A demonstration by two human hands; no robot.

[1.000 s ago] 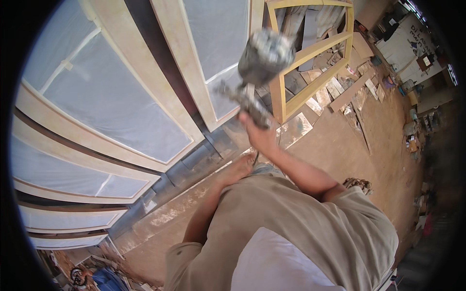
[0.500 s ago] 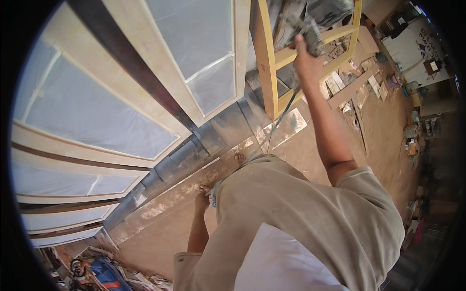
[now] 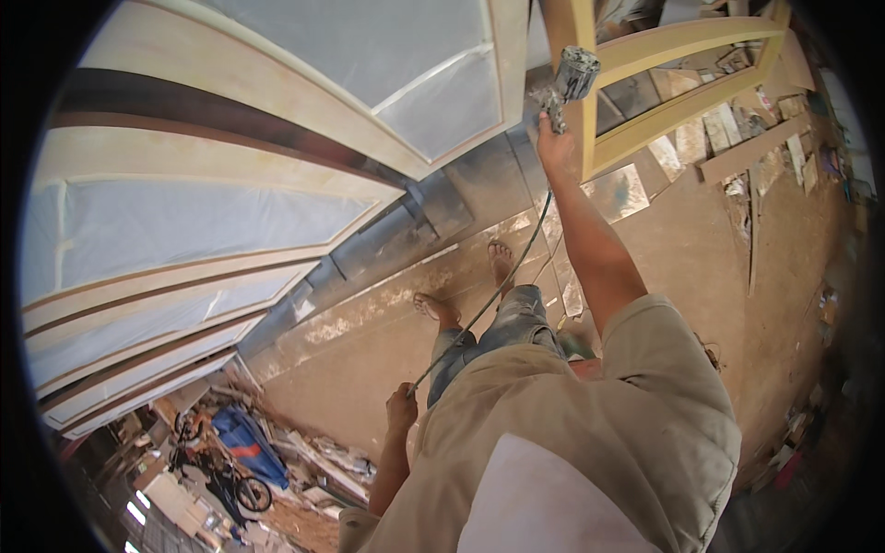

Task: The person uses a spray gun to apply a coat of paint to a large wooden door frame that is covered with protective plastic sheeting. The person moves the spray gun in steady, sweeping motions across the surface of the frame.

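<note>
My right hand [image 3: 555,149] is closed around a spray gun [image 3: 553,108], its grey cup smeared with paint. The gun is held beside the post of a yellow-painted wooden frame [image 3: 682,90], near the lower corner of a cream door-like panel [image 3: 514,78]. A thin dark green hose [image 3: 491,302] runs down from the gun, past my legs. Low on the left, my left hand [image 3: 402,405] is shut on that hose. Whether the trigger is pressed cannot be made out.
Several cream panels with plastic-covered panes [image 3: 212,217] lean in a row at the left. Planks and scraps [image 3: 737,152] litter the floor beyond the yellow frame. A motorcycle [image 3: 217,465] and a blue covered bundle [image 3: 249,445] stand at the lower left.
The spray gun in my right hand has shifted slightly left and down, from within the yellow frame to its post. My view has swung, showing my legs and more hose.
</note>
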